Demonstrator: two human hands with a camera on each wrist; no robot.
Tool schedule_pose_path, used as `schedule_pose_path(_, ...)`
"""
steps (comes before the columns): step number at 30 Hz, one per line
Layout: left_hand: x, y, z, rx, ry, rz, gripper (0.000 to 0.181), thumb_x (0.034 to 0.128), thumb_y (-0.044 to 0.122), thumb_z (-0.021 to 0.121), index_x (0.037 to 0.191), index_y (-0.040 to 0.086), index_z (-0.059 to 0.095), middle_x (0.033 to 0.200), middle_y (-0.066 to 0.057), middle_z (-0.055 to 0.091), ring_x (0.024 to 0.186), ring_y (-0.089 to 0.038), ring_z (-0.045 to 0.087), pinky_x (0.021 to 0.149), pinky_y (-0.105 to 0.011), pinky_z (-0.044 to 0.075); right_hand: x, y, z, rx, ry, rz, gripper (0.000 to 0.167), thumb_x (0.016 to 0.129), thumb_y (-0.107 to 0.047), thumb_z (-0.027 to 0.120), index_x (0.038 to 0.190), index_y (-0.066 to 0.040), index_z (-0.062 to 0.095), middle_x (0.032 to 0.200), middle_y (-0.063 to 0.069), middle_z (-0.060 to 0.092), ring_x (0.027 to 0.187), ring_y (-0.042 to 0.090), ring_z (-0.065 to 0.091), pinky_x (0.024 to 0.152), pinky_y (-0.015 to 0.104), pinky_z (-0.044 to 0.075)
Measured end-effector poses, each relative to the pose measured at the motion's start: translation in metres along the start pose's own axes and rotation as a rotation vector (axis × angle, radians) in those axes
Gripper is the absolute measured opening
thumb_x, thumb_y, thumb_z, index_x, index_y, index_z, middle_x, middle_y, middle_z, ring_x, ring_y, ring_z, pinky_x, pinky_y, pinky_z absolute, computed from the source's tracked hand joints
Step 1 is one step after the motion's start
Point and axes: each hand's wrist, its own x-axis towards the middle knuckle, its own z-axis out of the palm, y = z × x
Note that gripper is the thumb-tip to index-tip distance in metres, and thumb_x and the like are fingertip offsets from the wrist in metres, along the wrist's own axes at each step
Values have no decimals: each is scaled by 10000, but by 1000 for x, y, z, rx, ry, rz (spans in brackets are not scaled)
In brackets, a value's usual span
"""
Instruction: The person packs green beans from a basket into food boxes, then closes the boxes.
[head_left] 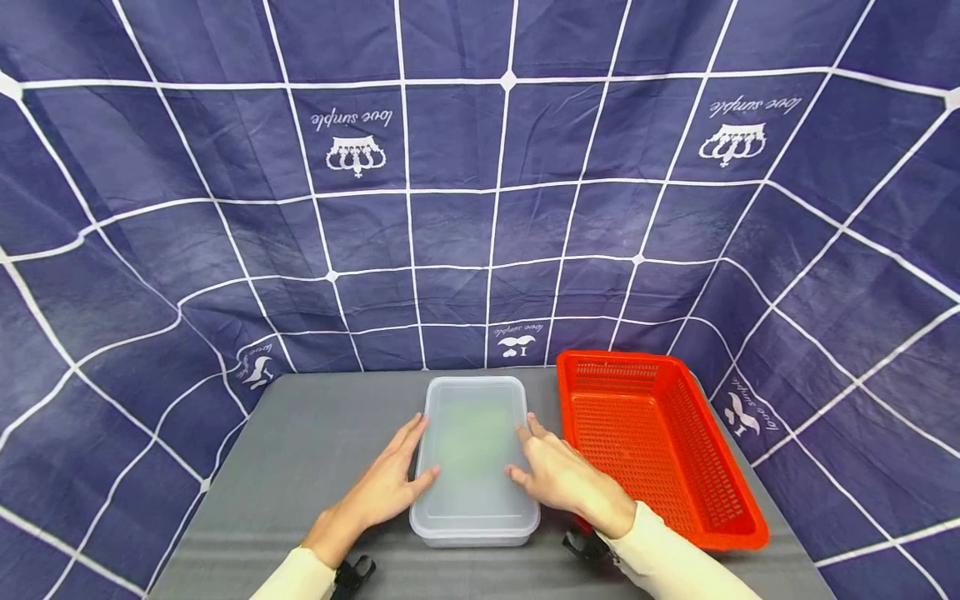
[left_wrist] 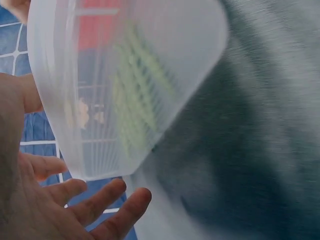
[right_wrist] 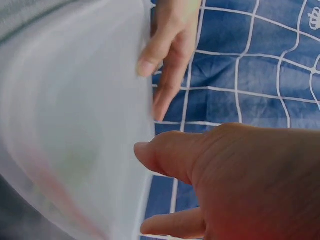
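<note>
A translucent plastic food container (head_left: 474, 510) with its lid on stands on the grey table. Long, thin green things (left_wrist: 140, 95), perhaps beans, show blurred through its wall in the left wrist view. At the container's left side is my left hand (head_left: 386, 483), thumb at the lid's edge and fingers spread along the side. My right hand (head_left: 558, 473) is at the opposite side, its thumb over the lid's right edge and its fingers extended. Neither hand's fingers are curled round the box. Whether the right fingertips touch the wall cannot be told.
A red plastic basket (head_left: 738, 479) with perforated walls stands to the right, close to my right hand and forearm. Grey tabletop (head_left: 300, 442) extends to the left of the container. A blue checked cloth (head_left: 450, 233) hangs behind the table and along both sides.
</note>
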Motion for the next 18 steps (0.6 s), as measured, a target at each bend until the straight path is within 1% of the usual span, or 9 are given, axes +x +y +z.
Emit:
schedule_pose_path(3,15,2,1,-10,1,-7,896,1101,371,778,1803,-11,374,1872,-305,356,1661,-539,502,1323,-698,467,11,-1,-8,-30,4,2,752,1080,-308,842,1642,113,574,1783,392,451,1558,543,626,1242,661,566)
schedule_pose_path(6,33,3,-1,-17,-9,-38,893,1104,365,774,1798,-26,372,1871,-334,332,1656,-567,494,1333,-705,453,28,-1,-11,-46,5,0,760,1088,-319,826,1657,108,558,1797,363,456,1607,528,581,1278,679,530)
schedule_pose_path(9,50,4,-2,-8,-23,-62,908,1112,385,759,1804,-33,347,1883,-352,283,1671,-586,461,1354,-700,429,48,-1,-12,-46,-11,14,797,1101,-328,809,1705,92,503,1838,333,410,1646,524,536,1295,713,501)
schedule_pose_path(12,65,5,-2,18,-40,-66,943,1114,435,741,1808,-48,322,1896,-368,224,1681,-609,428,1369,-694,412,68,-1,-9,-37,-32,35,844,1118,-342,789,1762,62,423,1884,300,340,1709,509,454,1322,728,464)
schedule_pose_path(15,77,7,-3,47,-55,-63,981,1105,490,739,1809,-48,317,1904,-374,184,1659,-641,438,1353,-704,430,85,1,-5,-34,-53,56,876,1131,-351,768,1795,49,359,1913,285,275,1766,499,348,1379,701,401)
schedule_pose_path(18,84,8,-4,77,-77,-74,1003,1096,548,733,1824,-2,318,1923,-342,156,1629,-650,477,1300,-726,483,97,4,0,-58,-83,84,895,1142,-369,749,1810,46,321,1930,276,217,1798,500,260,1410,683,359)
